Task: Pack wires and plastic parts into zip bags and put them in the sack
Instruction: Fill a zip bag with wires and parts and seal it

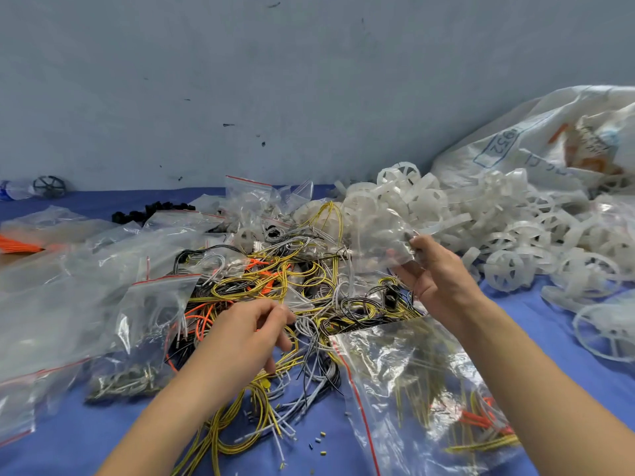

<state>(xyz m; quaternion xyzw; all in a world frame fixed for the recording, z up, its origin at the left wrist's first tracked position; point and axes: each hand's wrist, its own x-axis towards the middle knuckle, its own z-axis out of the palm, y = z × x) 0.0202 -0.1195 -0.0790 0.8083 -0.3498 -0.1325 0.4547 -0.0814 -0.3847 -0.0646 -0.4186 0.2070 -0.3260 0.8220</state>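
Note:
A tangled heap of yellow, orange, grey and black wires [292, 280] covers the middle of the blue cloth. My left hand [247, 333] hovers over the heap with its fingers curled down, pinching at wires. My right hand [434, 273] is raised above the heap and pinches a clear zip bag [385, 235] holding white plastic pieces. White plastic wheel-shaped parts [515, 235] are piled at the right. The white woven sack [549, 139] lies behind them at the far right. A zip bag with yellow and orange wires [429, 400] lies under my right forearm.
Clear zip bags [86, 276], several with red seal strips, lie stacked at the left; one holds grey parts [137, 365]. Black parts [151, 211] sit at the back, an orange bundle [17, 245] at the far left. A grey wall [275, 80] rises behind the table.

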